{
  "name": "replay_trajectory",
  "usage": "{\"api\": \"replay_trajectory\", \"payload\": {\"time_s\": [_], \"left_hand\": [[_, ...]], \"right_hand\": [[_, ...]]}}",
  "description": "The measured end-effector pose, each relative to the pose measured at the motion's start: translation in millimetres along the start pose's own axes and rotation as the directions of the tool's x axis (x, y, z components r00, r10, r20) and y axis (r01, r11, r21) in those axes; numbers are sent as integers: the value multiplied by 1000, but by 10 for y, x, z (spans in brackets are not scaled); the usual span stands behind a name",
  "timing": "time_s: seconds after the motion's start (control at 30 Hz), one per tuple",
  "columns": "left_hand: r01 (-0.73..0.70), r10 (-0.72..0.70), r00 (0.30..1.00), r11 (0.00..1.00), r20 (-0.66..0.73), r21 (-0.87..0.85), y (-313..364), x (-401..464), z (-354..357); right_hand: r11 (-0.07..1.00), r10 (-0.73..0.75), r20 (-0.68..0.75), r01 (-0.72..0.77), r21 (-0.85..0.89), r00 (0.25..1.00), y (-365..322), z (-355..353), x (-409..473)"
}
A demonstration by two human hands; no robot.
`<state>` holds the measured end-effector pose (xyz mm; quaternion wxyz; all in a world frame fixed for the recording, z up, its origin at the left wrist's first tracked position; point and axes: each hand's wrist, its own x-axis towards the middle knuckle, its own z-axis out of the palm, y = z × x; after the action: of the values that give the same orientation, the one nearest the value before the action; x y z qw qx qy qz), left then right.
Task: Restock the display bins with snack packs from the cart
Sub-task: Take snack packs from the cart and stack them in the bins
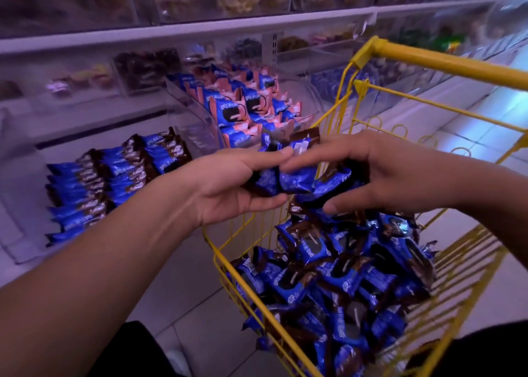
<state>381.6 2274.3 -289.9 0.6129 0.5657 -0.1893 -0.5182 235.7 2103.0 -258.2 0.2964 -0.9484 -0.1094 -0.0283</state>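
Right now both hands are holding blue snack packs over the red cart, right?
Not quite: the cart is yellow, not red. The head view shows the left hand and right hand both holding blue snack packs above it.

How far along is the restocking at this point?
Partly done: rows of blue-and-brown packs already lie in the low display bin. In hand: left hand and right hand both grip a bunch of packs. Left: a deep pile fills the yellow cart.
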Motion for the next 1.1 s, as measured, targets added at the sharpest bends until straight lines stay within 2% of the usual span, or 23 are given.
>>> {"api": "replay_trajectory", "payload": {"time_s": [0.1, 0.17, 0.23, 0.33, 0.43, 0.5, 0.57, 0.63, 0.67, 0.7, 0.77, 0.83, 0.87, 0.93, 1.03, 1.07, 1.1], "left_hand": [[-18, 18, 1000, 989, -1, -150, 42, 7, -21], [-80, 72, 996, 980, -51, -184, 37, 15, 9], [-224, 209, 961, 972, -182, -67, 8, 27, 47], [-411, 484, 816, 870, -315, 271, -33, 16, 90], [-476, 618, 731, 766, -290, 431, -103, 11, 178], [-507, 686, 685, 690, -245, 516, -149, 16, 241], [-501, 764, 626, 545, -153, 673, -172, 19, 270], [-511, 794, 607, 418, -29, 751, -194, 26, 287], [-525, 783, 622, 412, 6, 745, -206, 28, 297], [-533, 760, 650, 442, 14, 722, -216, 33, 301], [-525, 696, 717, 584, -48, 619, -203, 50, 288], [-496, 602, 784, 755, -153, 428, -163, 61, 257], [-482, 562, 805, 807, -191, 341, -136, 60, 241], [-478, 549, 805, 824, -224, 303, -100, 50, 229], [-425, 571, 791, 771, -219, 473, -58, 36, 191], [-407, 536, 821, 790, -195, 458, -32, 29, 164], [-390, 467, 870, 847, -159, 361, 7, 3, 166]], "right_hand": [[966, 52, -58, -35, 258, 997, 40, -27, -25], [916, 121, -119, -65, 396, 986, 105, -68, -44], [866, 239, -148, -142, 479, 960, 149, -111, -49], [766, 408, -173, -233, 599, 896, 187, -92, -20], [702, 497, -100, -332, 630, 862, 148, 43, 5], [656, 513, -74, -335, 677, 855, 90, 106, 33], [578, 547, -66, -319, 751, 834, 78, 124, 69], [494, 569, -32, -310, 812, 822, 102, 121, 89], [470, 573, -13, -315, 825, 820, 118, 118, 88], [461, 576, 0, -324, 826, 818, 142, 114, 79], [462, 577, 3, -330, 823, 817, 207, 91, 55], [469, 558, -17, -298, 832, 830, 274, 52, 25], [482, 537, -32, -275, 832, 843, 312, 31, 6], [548, 485, -72, -239, 801, 871, 389, -6, -34], [628, 373, -108, -165, 761, 922, 465, -53, -92], [623, 342, -108, -139, 769, 933, 480, -72, -109], [615, 320, -107, -120, 779, 941, 488, -90, -126]]}}
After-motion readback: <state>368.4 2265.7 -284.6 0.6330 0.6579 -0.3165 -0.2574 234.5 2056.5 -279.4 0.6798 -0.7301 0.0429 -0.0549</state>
